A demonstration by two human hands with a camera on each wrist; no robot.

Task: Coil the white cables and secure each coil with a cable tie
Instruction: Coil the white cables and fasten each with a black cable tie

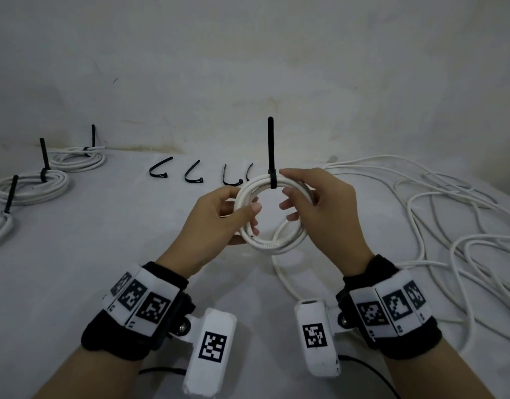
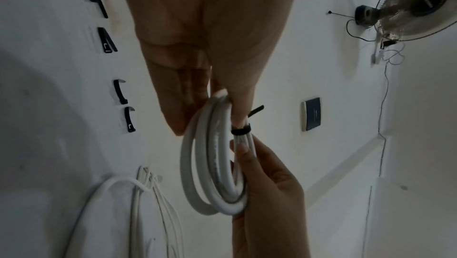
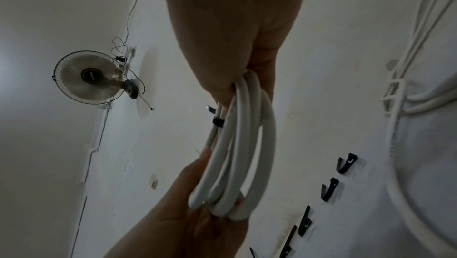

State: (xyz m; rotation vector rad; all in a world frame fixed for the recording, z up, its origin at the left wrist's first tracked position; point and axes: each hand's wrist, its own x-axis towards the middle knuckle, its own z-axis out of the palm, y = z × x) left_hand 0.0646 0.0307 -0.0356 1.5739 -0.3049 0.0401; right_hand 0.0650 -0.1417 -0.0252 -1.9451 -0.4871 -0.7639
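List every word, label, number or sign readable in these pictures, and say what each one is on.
No text can be read.
Print on the held white cable coil: too small and blurred.
Badge at the wall fan hub: blurred.
Faint mark on the dark wall panel: unreadable.
Wrist bands: black-and-white square code markers, no words.

Loose cables [image 1: 438,226] sprawl over the table [image 1: 104,269] to the right, blocking any sweep there. Tied coils [image 1: 32,185] crowd the far left edge, and spare ties [image 1: 190,174] line the back. Bare tabletop lies between the coils and the hands.
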